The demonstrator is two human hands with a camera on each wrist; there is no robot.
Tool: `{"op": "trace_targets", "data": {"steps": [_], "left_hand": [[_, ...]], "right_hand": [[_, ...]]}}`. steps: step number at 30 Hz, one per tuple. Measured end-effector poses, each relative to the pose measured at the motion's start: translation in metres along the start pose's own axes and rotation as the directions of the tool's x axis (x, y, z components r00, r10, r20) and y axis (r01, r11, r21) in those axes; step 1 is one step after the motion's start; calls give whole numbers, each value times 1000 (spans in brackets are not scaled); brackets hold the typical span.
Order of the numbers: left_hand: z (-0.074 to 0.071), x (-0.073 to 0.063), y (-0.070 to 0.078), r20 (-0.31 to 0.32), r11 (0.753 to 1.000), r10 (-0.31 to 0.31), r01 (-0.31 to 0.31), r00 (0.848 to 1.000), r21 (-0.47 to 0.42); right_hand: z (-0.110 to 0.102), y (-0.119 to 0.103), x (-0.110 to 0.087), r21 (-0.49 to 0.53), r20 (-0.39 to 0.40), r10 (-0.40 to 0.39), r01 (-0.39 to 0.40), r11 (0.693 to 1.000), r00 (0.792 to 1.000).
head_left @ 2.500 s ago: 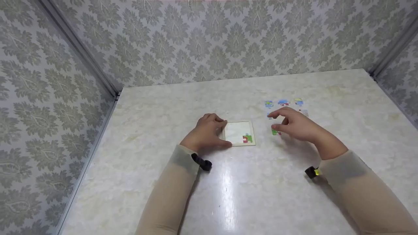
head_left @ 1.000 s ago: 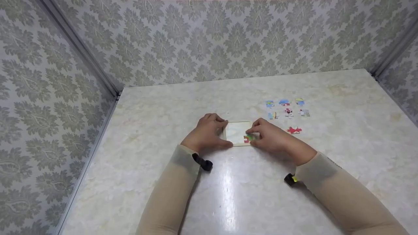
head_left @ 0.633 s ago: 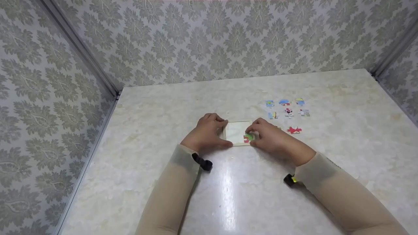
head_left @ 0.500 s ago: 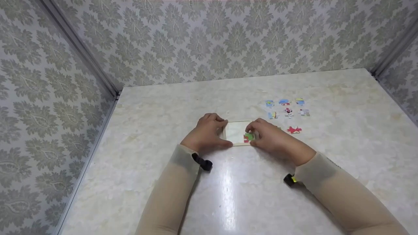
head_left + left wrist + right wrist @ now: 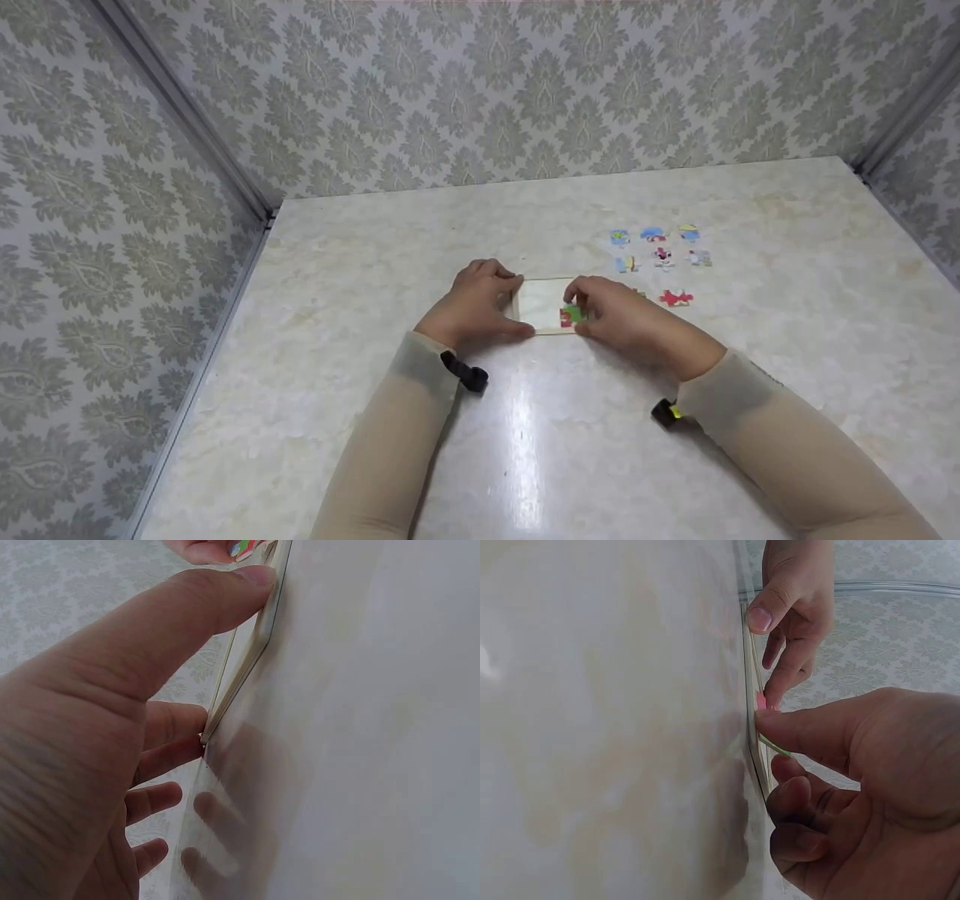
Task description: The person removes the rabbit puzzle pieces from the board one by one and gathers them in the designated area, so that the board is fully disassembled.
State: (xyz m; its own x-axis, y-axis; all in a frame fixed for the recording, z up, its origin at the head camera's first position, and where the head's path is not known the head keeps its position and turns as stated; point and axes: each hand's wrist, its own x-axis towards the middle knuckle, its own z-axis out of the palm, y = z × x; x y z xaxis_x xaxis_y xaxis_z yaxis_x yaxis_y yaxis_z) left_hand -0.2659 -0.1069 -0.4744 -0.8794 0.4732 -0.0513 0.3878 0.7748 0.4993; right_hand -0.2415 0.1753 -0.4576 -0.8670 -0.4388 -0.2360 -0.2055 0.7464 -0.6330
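Observation:
A shallow square puzzle tray (image 5: pixel 538 304) with a pale wooden rim lies on the table. My left hand (image 5: pixel 480 300) grips its left side, the thumb at the near corner and a finger at the far one. At the tray's near right corner my right hand (image 5: pixel 619 311) pinches a red and green jigsaw piece (image 5: pixel 572 315) between thumb and index finger. In the right wrist view the green edge of that jigsaw piece (image 5: pixel 775 746) slants up from the tray. Its right part is hidden by the fingers in the head view.
Several loose jigsaw pieces lie behind and right of the tray, among them a red one (image 5: pixel 676 298), a blue and green one (image 5: pixel 619 237) and a white and red one (image 5: pixel 663 259). Another piece (image 5: pixel 638 293) peeks out behind my right hand. Patterned walls (image 5: pixel 495 90) enclose the table.
My right hand has moved left from the loose pieces to the tray and taken hold of the red and green jigsaw piece, which has tilted. My left hand stays at the tray.

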Motion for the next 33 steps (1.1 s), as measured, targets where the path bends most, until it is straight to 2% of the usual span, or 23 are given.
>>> {"op": "trace_targets", "data": {"steps": [11, 17, 33], "left_hand": [[2, 0, 1, -18, 1000, 4, -4, 1000, 19], [2, 0, 0, -19, 1000, 11, -11, 1000, 25], [1, 0, 1, -18, 999, 12, -12, 1000, 31]], "right_hand": [[-1, 2, 0, -21, -8, -23, 23, 1000, 1000], [-2, 2, 0, 8, 1, -10, 10, 1000, 1000], [-7, 5, 0, 7, 11, -64, 64, 998, 998]]}}
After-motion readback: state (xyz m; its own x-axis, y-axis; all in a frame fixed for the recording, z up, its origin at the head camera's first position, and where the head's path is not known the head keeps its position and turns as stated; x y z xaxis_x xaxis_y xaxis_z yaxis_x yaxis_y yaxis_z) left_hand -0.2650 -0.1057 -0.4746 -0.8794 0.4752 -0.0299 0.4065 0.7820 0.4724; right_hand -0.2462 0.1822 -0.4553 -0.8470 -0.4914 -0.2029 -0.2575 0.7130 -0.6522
